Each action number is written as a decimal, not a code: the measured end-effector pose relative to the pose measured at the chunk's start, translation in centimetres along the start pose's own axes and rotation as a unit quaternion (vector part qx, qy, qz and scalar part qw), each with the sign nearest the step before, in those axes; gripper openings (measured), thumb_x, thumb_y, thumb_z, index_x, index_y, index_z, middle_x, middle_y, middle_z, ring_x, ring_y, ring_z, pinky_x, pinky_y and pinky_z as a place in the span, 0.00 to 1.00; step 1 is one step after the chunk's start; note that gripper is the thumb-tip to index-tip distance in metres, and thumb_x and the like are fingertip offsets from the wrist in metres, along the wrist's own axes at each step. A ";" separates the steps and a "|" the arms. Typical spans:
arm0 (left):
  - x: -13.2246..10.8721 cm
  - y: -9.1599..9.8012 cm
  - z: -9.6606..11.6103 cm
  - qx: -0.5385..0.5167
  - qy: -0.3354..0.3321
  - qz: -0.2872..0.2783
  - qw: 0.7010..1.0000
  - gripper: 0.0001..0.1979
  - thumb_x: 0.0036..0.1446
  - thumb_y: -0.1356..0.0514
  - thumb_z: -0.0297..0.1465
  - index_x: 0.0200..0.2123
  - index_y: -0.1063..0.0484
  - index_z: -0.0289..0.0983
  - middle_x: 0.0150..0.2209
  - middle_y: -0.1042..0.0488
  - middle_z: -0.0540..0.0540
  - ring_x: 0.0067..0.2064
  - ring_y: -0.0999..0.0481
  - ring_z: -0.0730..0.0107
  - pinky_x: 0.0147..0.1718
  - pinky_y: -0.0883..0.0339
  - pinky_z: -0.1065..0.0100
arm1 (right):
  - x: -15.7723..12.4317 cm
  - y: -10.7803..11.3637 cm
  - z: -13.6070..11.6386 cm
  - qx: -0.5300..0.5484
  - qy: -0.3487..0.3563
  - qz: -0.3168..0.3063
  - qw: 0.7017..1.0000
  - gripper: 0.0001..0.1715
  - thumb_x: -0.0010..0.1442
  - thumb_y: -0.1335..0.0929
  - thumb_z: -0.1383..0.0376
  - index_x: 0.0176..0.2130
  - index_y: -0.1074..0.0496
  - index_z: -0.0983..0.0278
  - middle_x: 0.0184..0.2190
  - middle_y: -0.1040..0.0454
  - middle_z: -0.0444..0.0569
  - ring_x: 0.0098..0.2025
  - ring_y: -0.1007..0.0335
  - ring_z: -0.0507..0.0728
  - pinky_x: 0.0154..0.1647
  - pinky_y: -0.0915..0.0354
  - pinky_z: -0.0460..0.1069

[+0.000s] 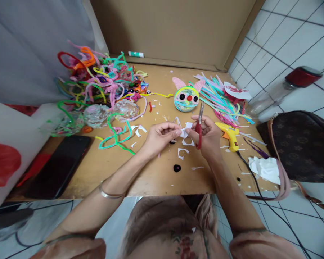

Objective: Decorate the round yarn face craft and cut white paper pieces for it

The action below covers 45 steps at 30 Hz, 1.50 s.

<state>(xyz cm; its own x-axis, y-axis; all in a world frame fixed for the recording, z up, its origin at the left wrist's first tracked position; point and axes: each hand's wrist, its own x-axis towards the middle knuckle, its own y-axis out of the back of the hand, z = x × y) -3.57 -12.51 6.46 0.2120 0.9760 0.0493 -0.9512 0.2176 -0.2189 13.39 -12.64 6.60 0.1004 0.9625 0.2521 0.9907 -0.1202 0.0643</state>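
Note:
My left hand (162, 136) pinches a small piece of white paper (184, 132) over the middle of the table. From the other side, the thumb and fingers of my right hand (209, 135) touch the same paper. A pair of red-handled scissors (199, 127) rests in my right hand, blades pointing away from me. Below the hands lie cut white paper scraps (183, 154) with round holes and a black disc (177, 168). Beyond them sits a round decorated ball (185, 99) with pink ears, black eyes, a red nose and a yellow band.
A tangled heap of pipe cleaners (105, 79) fills the back left, a black phone (59, 167) the front left. At right are straight pipe cleaners (218, 95), a yellow glue gun (230, 136) with a cord, crumpled tissue (264, 169) and a brown bag (299, 144). A glue stick (136, 54) lies behind.

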 end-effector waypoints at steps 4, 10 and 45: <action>0.0 -0.1 0.1 -0.014 -0.002 0.002 1.000 0.18 0.41 0.25 0.41 0.29 0.20 0.35 0.26 0.22 0.49 0.27 0.28 0.76 0.28 0.34 0.72 | -0.1 -0.1 -0.1 0.009 -0.038 -0.043 0.998 0.27 0.41 0.20 0.57 0.40 0.27 0.63 0.24 0.28 0.40 0.25 0.33 0.50 0.26 0.34 0.47; -0.1 -0.2 0.2 -0.005 0.002 0.033 0.999 0.20 0.40 0.25 0.43 0.30 0.21 0.35 0.26 0.22 0.49 0.26 0.27 0.75 0.29 0.32 0.71 | -0.3 -0.3 -0.2 0.020 -0.050 -0.082 0.995 0.25 0.41 0.20 0.58 0.38 0.24 0.63 0.24 0.27 0.41 0.25 0.33 0.49 0.28 0.33 0.47; 0.0 0.1 0.4 0.051 -0.022 0.002 0.998 0.19 0.40 0.25 0.41 0.32 0.20 0.35 0.29 0.20 0.47 0.29 0.24 0.74 0.33 0.27 0.70 | -0.3 0.1 -0.8 0.033 -0.019 -0.131 0.991 0.21 0.41 0.20 0.63 0.36 0.25 0.62 0.24 0.27 0.40 0.25 0.32 0.49 0.29 0.34 0.45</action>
<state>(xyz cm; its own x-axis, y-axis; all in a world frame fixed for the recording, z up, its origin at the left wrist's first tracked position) -3.72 -12.53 6.85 0.2013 0.9753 0.0914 -0.9701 0.2114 -0.1190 13.38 -13.11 7.27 -0.1596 0.9672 0.1976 0.9868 0.1505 0.0602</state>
